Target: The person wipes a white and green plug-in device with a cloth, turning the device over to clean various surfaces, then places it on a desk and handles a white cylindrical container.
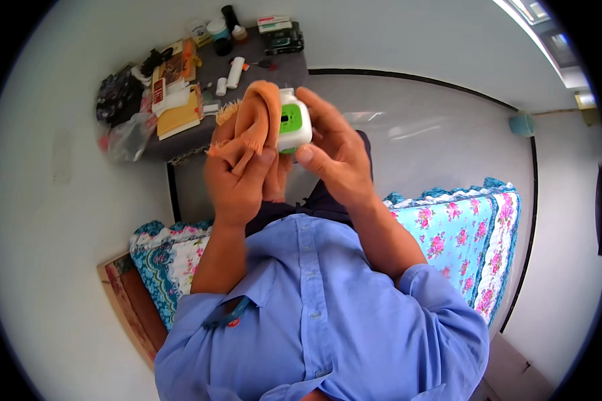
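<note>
My left hand (237, 190) is closed on a folded orange cloth (257, 117) with a frayed edge. The cloth lies against the left side of a white, rounded, box-like device (302, 128), which has a green panel and a small dark window. My right hand (338, 150) grips the device from its right side, thumb at the lower corner and fingers behind the upper edge. I hold both things in front of me, above my lap. The cloth hides the device's left part, and I cannot make out its exact kind.
Ahead on the left, a dark table (211, 63) bears a white bottle (235, 72), a jar (217, 28), yellow books (180, 115), a red-and-white phone (159, 91) and a plastic bag (128, 137). A floral bedspread (458, 230) spreads beside me. A blue-green bucket (522, 124) stands far right.
</note>
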A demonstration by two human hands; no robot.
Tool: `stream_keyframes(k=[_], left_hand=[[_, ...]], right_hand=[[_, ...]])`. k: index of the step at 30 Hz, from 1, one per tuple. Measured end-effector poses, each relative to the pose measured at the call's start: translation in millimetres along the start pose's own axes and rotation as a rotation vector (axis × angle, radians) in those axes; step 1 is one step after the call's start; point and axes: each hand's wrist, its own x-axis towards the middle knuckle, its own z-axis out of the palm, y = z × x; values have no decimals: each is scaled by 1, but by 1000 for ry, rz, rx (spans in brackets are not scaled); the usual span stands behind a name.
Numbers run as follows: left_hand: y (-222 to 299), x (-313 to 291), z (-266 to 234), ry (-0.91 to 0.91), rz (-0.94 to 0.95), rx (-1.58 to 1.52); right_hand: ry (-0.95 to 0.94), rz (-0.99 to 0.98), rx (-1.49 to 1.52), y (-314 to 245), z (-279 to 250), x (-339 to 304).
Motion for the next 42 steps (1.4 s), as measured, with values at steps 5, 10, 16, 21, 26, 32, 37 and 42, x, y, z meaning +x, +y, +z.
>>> stream_keyframes(k=[5, 10, 16, 21, 26, 32, 37, 42], left_hand=[[4, -7, -7, -63, 102, 260], [5, -7, 8, -103, 263, 450], [-12, 1, -10, -40, 96, 150], [-8, 1, -3, 52, -40, 87], [10, -3, 17, -15, 291, 645], [5, 7, 7, -45, 395, 664], [15, 0, 22, -36, 246, 549], [25, 0, 30, -64, 535, 815]], right_hand=[[62, -13, -152, 5, 1, 6], [92, -9, -164, -1, -9, 7], [-68, -22, 14, -5, 4, 0], [-111, 31, 90, -10, 0, 6], [142, -126, -141, 1, 0, 11], [117, -267, -336, -6, -1, 4], [340, -503, -590, -3, 9, 5], [280, -492, -629, -13, 4, 10]])
